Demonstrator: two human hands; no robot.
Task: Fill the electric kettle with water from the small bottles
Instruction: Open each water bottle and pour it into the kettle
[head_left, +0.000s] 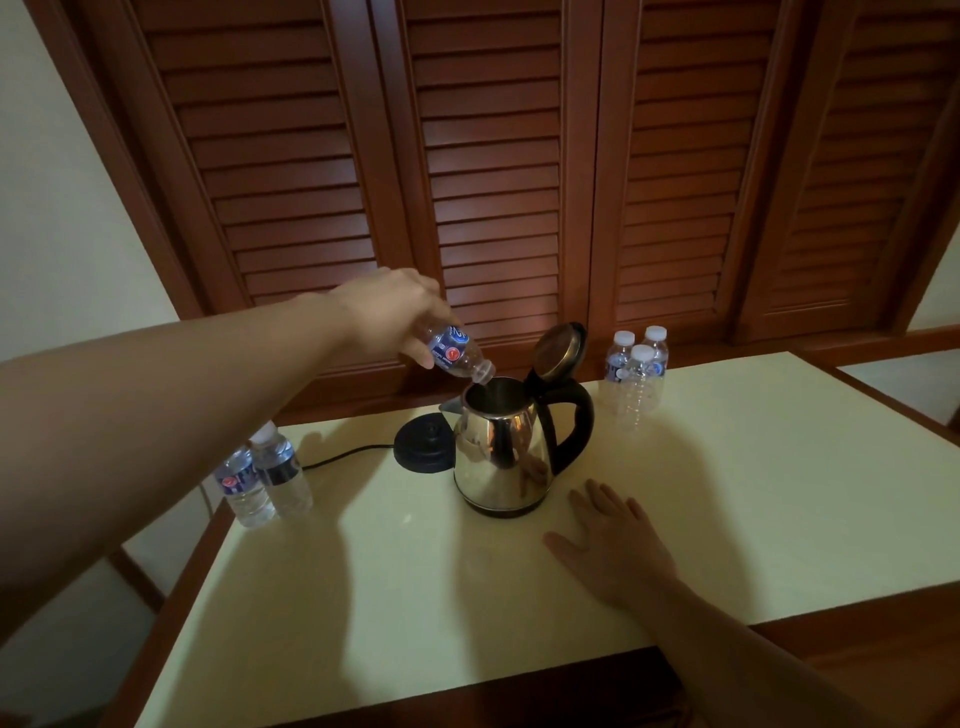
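Note:
A steel electric kettle with a black handle stands on the cream table, its lid swung open. My left hand grips a small uncapped water bottle, tipped mouth-down over the kettle's opening. My right hand rests flat on the table, fingers spread, just right of the kettle and apart from it. Two capped bottles holding water stand at the table's left edge. Three capped bottles stand at the back right; the front one looks empty.
The kettle's black base sits just behind and left of the kettle, its cord running off to the left. Brown louvred doors close off the space behind the table. The table has a wooden rim.

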